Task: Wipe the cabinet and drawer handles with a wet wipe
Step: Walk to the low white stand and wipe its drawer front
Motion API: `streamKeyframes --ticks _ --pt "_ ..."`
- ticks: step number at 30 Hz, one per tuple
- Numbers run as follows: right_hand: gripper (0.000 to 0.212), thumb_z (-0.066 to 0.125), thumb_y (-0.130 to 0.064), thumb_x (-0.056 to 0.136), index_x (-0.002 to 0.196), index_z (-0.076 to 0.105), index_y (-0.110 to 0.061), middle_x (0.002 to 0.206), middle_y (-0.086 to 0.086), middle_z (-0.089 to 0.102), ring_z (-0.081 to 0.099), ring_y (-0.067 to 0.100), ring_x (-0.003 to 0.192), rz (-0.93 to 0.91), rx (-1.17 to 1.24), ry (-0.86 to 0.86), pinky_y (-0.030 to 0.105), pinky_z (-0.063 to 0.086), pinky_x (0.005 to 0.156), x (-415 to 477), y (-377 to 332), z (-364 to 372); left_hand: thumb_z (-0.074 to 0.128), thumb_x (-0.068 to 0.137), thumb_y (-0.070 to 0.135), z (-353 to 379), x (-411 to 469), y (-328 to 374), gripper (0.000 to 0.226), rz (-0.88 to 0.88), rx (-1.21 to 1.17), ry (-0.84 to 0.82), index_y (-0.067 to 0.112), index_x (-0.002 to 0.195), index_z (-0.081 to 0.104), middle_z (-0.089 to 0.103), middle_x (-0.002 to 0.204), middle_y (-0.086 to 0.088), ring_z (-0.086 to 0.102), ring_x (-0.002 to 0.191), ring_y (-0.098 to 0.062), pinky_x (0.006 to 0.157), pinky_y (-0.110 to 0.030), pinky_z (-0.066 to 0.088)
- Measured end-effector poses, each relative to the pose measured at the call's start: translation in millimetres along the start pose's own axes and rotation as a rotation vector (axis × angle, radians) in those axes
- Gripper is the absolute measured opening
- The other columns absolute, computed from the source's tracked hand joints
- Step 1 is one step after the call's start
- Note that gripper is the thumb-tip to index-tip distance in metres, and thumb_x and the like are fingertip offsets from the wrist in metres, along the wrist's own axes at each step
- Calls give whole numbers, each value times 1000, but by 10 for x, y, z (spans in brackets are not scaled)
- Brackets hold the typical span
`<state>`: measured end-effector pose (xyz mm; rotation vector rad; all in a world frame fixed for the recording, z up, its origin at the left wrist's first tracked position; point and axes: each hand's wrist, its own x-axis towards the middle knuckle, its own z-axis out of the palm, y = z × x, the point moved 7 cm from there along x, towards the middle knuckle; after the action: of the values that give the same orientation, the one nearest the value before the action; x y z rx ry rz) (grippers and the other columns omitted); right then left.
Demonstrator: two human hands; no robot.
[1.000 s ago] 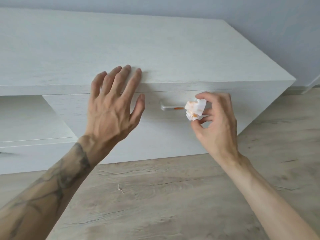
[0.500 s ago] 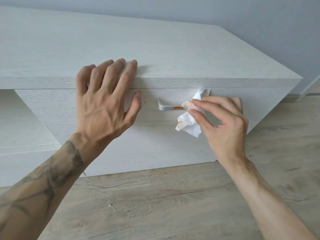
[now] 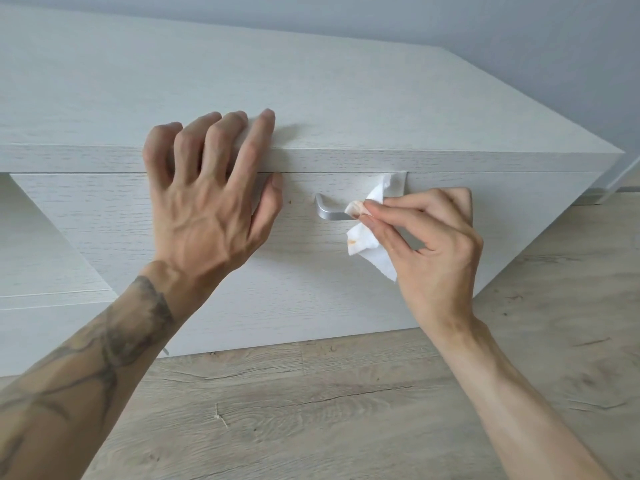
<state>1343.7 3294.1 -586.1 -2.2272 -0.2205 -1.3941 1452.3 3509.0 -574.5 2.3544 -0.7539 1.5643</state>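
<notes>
Cabinet [image 3: 242, 81], one unit, whitewashed, low on the wooden floor [image 3: 311, 410]. One drawer front [image 3: 138, 220] beneath its top, one silver handle [image 3: 329, 211] running horizontally, left to right. Left hand [image 3: 207, 202] splayed flat on the top edge, holding nothing. Right hand [image 3: 433, 244] pinches one stained wet wipe [image 3: 367, 244] against the handle's middle.

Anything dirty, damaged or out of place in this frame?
Yes: the wet wipe, pinched in the right hand against the silver drawer handle, carries orange-brown stains. A small speck marks the drawer front beside the handle. Nothing looks damaged.
</notes>
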Motion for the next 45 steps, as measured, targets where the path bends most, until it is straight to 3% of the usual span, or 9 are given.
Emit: streamKeyframes --ticks 12,16,21,24,26,30,36,39,45 --pt "13 83 -23 95 104 84 -15 94 -5 73 56 25 92 -67 -27 -13 53 52 76 32 20 -22 44 109 40 14 7 14 52 10 13 47 14 153 51 62 136 -14 45 126 -32 110 -51 25" --pt "12 83 -22 94 105 84 -16 95 -3 75 57 30 92 35 -38 38 52 50 79 -52 56 -54 44 109 41 18 -2 6 53 5 27 50 15 154 51 61 137 -13 46 126 -32 110 -50 26" --pt "10 82 -20 96 104 83 -13 96 -4 73 59 24 91 -60 -20 -16 52 52 77 27 -36 16 44 108 41 20 8 16 52 7 34 53 14 153 52 62 136 -13 47 126 -32 110 -51 27" --pt "8 78 -8 99 107 79 -10 100 4 73 67 17 95 45 67 20 39 55 84 -19 65 -153 44 108 42 20 8 11 53 7 39 56 14 153 52 63 136 -14 46 126 -31 110 -50 27" --pt "14 75 -4 100 110 74 -15 103 -2 70 64 6 96 72 107 45 26 49 84 -36 32 -188 44 108 42 23 3 11 53 7 45 58 14 153 52 63 136 -14 46 127 -31 110 -51 27" --pt "19 74 -2 100 113 77 -14 110 0 70 68 10 105 58 115 -6 23 50 90 -22 -1 -129 45 108 41 35 -14 21 53 -8 41 59 14 154 51 61 138 -14 45 128 -32 113 -52 26" --pt "16 84 -13 94 109 82 -11 102 3 76 64 29 92 -62 -42 -7 28 53 86 -27 -33 -102 46 108 40 25 -14 29 53 -14 33 56 14 153 51 61 137 -15 45 129 -32 113 -52 26" --pt "13 84 -13 93 106 84 -11 97 1 77 62 27 88 -108 -2 -1 28 54 82 18 -133 33 46 108 39 21 -14 38 53 -16 33 55 13 153 52 62 137 -16 45 128 -32 112 -53 27" --pt "11 85 -15 92 103 84 -14 95 -2 76 61 27 89 -101 5 -20 46 55 75 34 -101 62 46 108 39 16 -14 29 53 -22 27 52 13 153 52 63 137 -16 45 128 -32 112 -54 28"
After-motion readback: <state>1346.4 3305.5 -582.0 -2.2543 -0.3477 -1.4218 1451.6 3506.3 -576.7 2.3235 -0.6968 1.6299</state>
